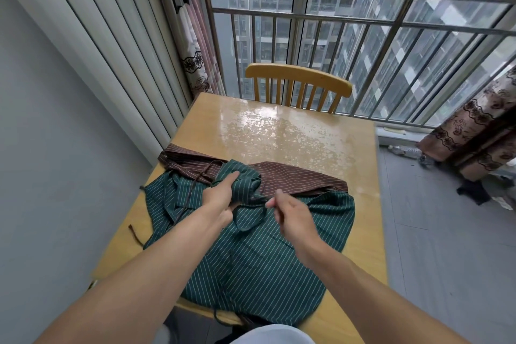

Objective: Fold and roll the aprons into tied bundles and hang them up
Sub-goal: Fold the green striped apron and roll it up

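Observation:
A green striped apron (259,257) lies spread over the near half of the wooden table (301,131), hanging off the front edge. On top of it sits a small rolled green striped bundle (245,184). My left hand (220,195) grips this bundle from the left, index finger stretched along its top. My right hand (290,212), blurred, pinches a thin green strap (251,215) that loops from the bundle. A brown striped apron (296,179) lies behind, partly under the green cloth, its brown strap (192,190) trailing to the left.
A wooden chair (298,84) stands at the table's far side before a metal railing (363,19) and window. Patterned curtains (474,131) hang at right, with a plastic bottle (405,151) and dark cloth (473,193) on the floor. A ribbed white wall panel (92,36) is at left.

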`<state>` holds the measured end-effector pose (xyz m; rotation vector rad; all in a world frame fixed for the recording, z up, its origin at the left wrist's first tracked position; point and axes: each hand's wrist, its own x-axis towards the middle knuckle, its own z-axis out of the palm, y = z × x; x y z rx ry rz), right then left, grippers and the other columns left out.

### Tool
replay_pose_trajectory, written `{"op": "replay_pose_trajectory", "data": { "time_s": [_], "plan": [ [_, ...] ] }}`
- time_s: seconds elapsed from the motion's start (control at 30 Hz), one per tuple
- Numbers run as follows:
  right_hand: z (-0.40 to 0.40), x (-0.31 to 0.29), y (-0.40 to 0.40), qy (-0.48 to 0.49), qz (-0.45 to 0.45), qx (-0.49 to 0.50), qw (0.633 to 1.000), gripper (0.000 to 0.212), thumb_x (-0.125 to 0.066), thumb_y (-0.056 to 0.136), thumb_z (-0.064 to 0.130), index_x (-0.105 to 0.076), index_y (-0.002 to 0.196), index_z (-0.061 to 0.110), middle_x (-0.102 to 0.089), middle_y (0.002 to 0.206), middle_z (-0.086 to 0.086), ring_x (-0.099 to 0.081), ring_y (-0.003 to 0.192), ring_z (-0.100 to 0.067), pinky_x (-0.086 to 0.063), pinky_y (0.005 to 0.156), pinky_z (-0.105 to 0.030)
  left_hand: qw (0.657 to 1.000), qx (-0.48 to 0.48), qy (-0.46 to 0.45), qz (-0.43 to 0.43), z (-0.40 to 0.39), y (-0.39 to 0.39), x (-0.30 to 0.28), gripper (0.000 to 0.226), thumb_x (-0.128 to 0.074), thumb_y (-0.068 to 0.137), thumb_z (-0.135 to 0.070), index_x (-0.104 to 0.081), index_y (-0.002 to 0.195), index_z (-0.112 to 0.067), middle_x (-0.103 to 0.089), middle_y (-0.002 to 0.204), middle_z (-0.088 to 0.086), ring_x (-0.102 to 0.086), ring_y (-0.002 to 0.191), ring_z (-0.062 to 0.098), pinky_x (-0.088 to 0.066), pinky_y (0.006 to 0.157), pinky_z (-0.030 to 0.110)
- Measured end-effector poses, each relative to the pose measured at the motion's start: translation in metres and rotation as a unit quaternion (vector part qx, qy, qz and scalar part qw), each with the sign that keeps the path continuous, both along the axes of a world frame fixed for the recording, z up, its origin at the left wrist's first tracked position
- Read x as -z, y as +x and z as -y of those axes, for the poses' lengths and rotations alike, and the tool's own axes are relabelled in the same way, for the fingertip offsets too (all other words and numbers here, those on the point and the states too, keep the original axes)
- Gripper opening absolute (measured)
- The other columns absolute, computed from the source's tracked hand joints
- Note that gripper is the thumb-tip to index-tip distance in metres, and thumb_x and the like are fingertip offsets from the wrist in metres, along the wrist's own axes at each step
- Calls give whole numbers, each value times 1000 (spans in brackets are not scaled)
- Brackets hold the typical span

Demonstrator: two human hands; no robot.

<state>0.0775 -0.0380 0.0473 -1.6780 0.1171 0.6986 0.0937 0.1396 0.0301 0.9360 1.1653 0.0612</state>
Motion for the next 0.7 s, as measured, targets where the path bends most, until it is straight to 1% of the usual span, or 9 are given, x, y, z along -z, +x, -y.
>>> {"op": "replay_pose_trajectory", "data": {
  "time_s": [0.07, 0.17, 0.23, 0.33, 0.4, 0.47, 0.6, 0.63, 0.7],
  "plan": [
    [4, -8, 14, -49, 48, 35, 997, 51, -39, 106, 53, -66, 91, 11, -47, 69, 4, -40, 57, -10, -39, 62, -26, 999, 30, 13, 4, 4, -8, 4, 44, -87, 80, -23, -67, 112, 0, -71, 111, 18, -72, 95, 29, -63, 68, 36],
    [5, -14, 30, -81, 47, 65, 993, 46, -46, 106, 47, -61, 85, 9, -57, 75, 0, -52, 67, -17, -42, 67, -30, 996, 88, -1, 20, 15, -19, 3, 46, -83, 85, -20, -63, 122, -1, -73, 109, 17, -75, 90, 26, -62, 67, 33],
    [6, -13, 39, -23, -18, 146, 989, 37, -47, 107, 38, -64, 86, 12, -72, 93, -2, -61, 77, -17, -42, 68, -31, 993, 83, -78, 38, 18, -23, 1, 37, -77, 90, -15, -65, 121, 0, -70, 113, 20, -72, 99, 30, -62, 79, 38],
    [11, -15, 43, 99, -81, 233, 964, 29, -48, 108, 27, -58, 86, 12, -77, 105, -2, -65, 75, -12, -37, 52, -24, 979, 45, -184, 69, 17, -30, -2, 31, -71, 94, -10, -66, 122, 2, -68, 119, 25, -68, 109, 33, -59, 93, 43],
    [11, -17, 37, 63, -29, 151, 986, 32, -50, 107, 33, -60, 84, 13, -78, 101, 3, -67, 79, -12, -41, 57, -26, 986, 74, -137, 54, 16, -32, 2, 39, -76, 90, -12, -63, 124, 2, -69, 118, 23, -69, 108, 33, -62, 83, 43],
    [7, -21, 29, -15, 77, 0, 997, 32, -56, 103, 42, -69, 88, 16, -78, 93, 6, -68, 79, -10, -46, 67, -27, 990, 136, -34, 33, 17, -34, 7, 63, -85, 82, -15, -52, 134, -1, -69, 117, 16, -72, 102, 30, -64, 75, 41],
    [5, -29, 36, -104, 197, -193, 956, 31, -58, 102, 42, -70, 84, 20, -72, 85, -1, -62, 72, -14, -48, 68, -29, 948, 282, 142, 26, 24, -39, 4, 124, -92, 74, -17, -5, 162, -28, -67, 107, -9, -68, 107, 20, -54, 101, 49],
    [5, -31, 40, -120, 198, -213, 949, 31, -57, 102, 42, -71, 84, 22, -72, 87, -1, -63, 75, -16, -49, 70, -31, 940, 301, 159, 30, 25, -40, 4, 126, -92, 73, -18, -4, 163, -26, -69, 108, -10, -67, 110, 18, -51, 105, 49],
    [7, -33, 47, -129, 186, -234, 946, 29, -60, 101, 43, -76, 85, 23, -74, 87, 0, -63, 75, -16, -48, 71, -32, 929, 323, 175, 40, 24, -41, 6, 109, -93, 71, -17, -28, 159, -18, -71, 115, -6, -68, 109, 17, -53, 104, 45]
  ]
}}
